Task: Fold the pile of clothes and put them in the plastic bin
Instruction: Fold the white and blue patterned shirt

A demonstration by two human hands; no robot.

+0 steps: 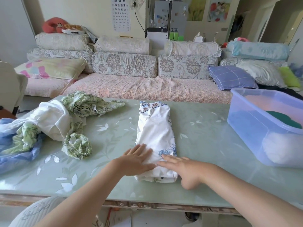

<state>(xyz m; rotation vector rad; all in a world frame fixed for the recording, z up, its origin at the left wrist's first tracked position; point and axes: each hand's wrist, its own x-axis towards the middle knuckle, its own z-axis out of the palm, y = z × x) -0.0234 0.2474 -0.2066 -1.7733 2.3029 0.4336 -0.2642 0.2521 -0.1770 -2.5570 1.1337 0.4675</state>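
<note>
A white garment with blue floral trim [155, 130] lies folded into a long narrow strip in the middle of the table [196, 138]. My left hand [139, 158] presses flat on its near end with straight fingers. My right hand [182, 167] rests flat beside it on the same end, fingers pointing left. A pile of unfolded clothes [49, 126], green-patterned, white and blue, sits at the table's left. The translucent blue plastic bin [246, 122] stands at the right with folded dark green and white items inside.
A long sofa [131, 89] with several cushions runs behind the table. A chair back [9, 82] stands at the far left. The table's front edge is close to my body.
</note>
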